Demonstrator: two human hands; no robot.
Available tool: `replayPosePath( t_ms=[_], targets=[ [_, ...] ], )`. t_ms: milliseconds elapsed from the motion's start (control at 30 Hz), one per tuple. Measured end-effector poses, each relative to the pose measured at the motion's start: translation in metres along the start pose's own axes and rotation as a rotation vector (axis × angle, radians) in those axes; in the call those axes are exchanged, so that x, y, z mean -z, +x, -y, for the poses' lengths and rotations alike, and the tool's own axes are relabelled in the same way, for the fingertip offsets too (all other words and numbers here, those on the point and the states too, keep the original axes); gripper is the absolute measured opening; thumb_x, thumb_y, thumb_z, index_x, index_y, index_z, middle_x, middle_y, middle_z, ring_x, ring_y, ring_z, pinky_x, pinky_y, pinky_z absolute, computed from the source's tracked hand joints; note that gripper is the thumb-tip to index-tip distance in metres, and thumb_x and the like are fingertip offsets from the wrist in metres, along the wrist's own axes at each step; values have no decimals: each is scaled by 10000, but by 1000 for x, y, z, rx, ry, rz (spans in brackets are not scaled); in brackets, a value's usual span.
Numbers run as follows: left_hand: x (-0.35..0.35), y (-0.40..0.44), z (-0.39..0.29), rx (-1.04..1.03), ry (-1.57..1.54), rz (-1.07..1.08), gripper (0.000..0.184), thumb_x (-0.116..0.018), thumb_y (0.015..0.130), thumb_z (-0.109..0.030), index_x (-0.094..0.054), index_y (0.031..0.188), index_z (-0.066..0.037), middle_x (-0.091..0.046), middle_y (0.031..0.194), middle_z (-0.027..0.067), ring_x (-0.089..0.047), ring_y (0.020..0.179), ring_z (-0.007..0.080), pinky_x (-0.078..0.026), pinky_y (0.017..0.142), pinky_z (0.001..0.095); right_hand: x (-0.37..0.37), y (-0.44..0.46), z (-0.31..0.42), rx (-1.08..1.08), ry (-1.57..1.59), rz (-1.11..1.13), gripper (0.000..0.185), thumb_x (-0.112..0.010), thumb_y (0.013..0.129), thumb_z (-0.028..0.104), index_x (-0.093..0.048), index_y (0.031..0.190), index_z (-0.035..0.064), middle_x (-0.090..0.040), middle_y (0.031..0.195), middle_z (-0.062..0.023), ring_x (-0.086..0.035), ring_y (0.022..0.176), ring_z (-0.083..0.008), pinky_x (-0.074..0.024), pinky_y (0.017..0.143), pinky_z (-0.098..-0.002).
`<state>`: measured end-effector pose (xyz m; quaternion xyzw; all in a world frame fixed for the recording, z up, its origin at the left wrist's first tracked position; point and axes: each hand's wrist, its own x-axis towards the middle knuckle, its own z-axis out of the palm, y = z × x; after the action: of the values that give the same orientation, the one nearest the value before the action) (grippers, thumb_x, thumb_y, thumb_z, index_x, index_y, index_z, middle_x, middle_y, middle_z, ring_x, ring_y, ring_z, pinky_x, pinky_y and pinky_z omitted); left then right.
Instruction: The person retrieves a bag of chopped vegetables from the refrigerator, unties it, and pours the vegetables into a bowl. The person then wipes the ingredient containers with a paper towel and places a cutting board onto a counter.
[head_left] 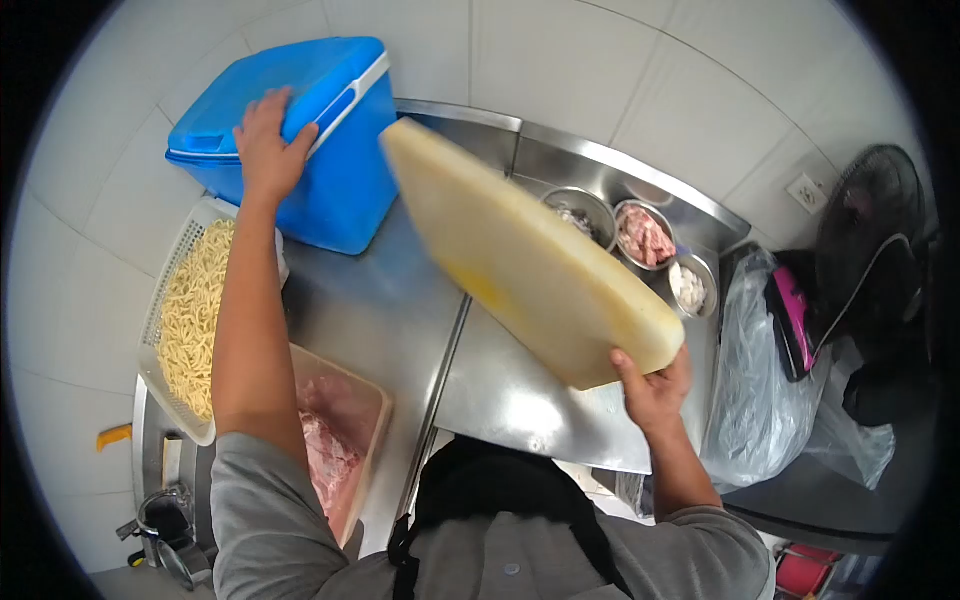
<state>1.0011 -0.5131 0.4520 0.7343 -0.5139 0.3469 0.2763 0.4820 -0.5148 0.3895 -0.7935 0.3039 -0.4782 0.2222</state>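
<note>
A thick, cream-coloured cutting board [520, 265] with yellow stains is tilted up over the steel counter [520, 400]. My right hand [660, 392] grips its near right corner, thumb on the face toward me. Far to the left, my left hand [268, 150] lies on the lid edge of a blue cooler box [345, 190], fingers spread over the lid. The cooler's lid looks closed, and its white handle [350, 100] runs beside my left thumb. Behind the board stand metal bowls, one with pink raw meat [645, 238], another with white pieces [688, 288].
A white perforated basket [150, 330] of noodles [195, 320] sits below my left forearm, near a tub [378, 400] of raw meat [325, 455]. Plastic bags [760, 390] and a black fan [870, 230] stand at the right. Tiled wall [570, 60] closes off the back.
</note>
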Motion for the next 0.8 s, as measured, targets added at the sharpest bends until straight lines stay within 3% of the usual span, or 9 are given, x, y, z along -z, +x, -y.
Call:
replayPosePath(
  t_ms=[167, 300, 367, 500, 567, 633, 667, 733, 800],
  targets=[
    [70, -107, -127, 90, -456, 17, 664, -505, 951, -418, -345, 1430, 13, -412, 1433, 208, -404, 1312, 326, -276, 1106, 425, 70, -31, -10, -349, 465, -172, 362, -739, 850, 150, -589, 1129, -25, -636, 1093, -103, -598, 961, -166, -457, 868, -287],
    [85, -267, -207, 770, -1407, 283, 667, -467, 970, -428, -308, 1429, 29, -409, 1438, 168, -423, 1295, 277, -344, 1068, 415, 100, -64, -48, -516, 476, -195, 370, -700, 886, 203, -571, 1143, -30, -639, 1078, -88, -592, 969, -144, -449, 870, -270],
    [87, -345, -234, 852, -846, 624, 669, -627, 892, -314, -347, 1359, 73, -468, 1320, 213, -480, 1204, 313, -404, 1004, 433, 98, -88, -70, -581, 486, -176, 329, -698, 886, 186, -582, 1102, -34, -648, 1024, -79, -593, 913, -133, -460, 829, -266],
    [139, -410, -290, 575, -352, 507, 728, -719, 815, -273, -355, 1331, 88, -480, 1233, 271, -471, 1178, 412, -404, 994, 465, 75, -124, -139, -845, 256, 26, 259, -716, 869, 191, -622, 963, -31, -645, 861, -39, -555, 750, -96, -458, 699, -245],
    [140, -453, -303, 651, -258, 486, 826, -766, 759, -292, -328, 1345, 91, -475, 1226, 261, -452, 1189, 439, -382, 1004, 493, 57, -133, -164, -865, 332, 26, 268, -737, 853, 220, -633, 900, -23, -620, 773, -16, -509, 661, -81, -438, 625, -241],
    [140, -493, -315, 1067, -185, 529, 827, -755, 757, -413, -406, 1306, 98, -515, 1229, 272, -496, 1169, 417, -394, 989, 472, 51, -131, -175, -954, 332, 146, 264, -718, 868, 235, -635, 887, -15, -608, 746, -3, -498, 636, -72, -431, 601, -235],
    [140, -513, -314, 1084, -171, 522, 827, -755, 757, -413, -406, 1306, 98, -515, 1229, 272, -496, 1169, 417, -394, 989, 472, 50, -129, -175, -951, 337, 168, 264, -718, 868, 235, -635, 887, -15, -608, 746, -3, -498, 636, -72, -431, 601, -235],
    [143, -530, -311, 1808, -777, 894, 820, -709, 766, -536, -504, 1245, 98, -563, 1205, 293, -547, 1135, 397, -419, 971, 433, 46, -118, -175, -951, 378, 134, 277, -713, 866, 236, -640, 899, -30, -592, 684, 7, -515, 594, -100, -452, 592, -251],
    [143, -525, -312, 1670, -769, 864, 826, -673, 774, -590, -541, 1221, 91, -580, 1188, 300, -566, 1125, 387, -429, 967, 412, 41, -113, -185, -824, 203, 138, 275, -725, 849, 224, -625, 911, -25, -610, 712, -11, -530, 617, -108, -464, 614, -255]
  ],
)
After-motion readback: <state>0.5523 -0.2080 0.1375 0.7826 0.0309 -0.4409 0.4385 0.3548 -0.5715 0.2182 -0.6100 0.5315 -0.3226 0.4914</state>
